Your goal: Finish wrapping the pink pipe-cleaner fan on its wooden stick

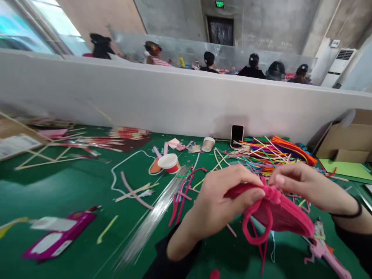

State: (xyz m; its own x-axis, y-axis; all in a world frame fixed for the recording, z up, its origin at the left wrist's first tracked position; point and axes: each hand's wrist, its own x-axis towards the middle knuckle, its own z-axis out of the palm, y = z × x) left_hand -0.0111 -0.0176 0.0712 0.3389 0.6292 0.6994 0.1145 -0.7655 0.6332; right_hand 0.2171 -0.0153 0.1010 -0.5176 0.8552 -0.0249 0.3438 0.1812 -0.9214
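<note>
Both hands meet over a green table (72, 186), holding a bundle of pink pipe cleaners (279, 213). My left hand (221, 201) is closed around the bundle's upper left part, thumb pressed on top. Fingertips of my right hand (302, 182) pinch the bundle's top end. One pink strand loops down below the hands. A black band sits on my right wrist.
A heap of coloured pipe cleaners (270, 153) lies behind the hands, with a phone (237, 135) leaning on the white partition (174, 100). A red-rimmed cup (170, 162), silver wires (157, 213), pink packaging (58, 236), a pink glue gun (325, 250) and cardboard boxes (345, 143) surround them. People sit beyond the partition.
</note>
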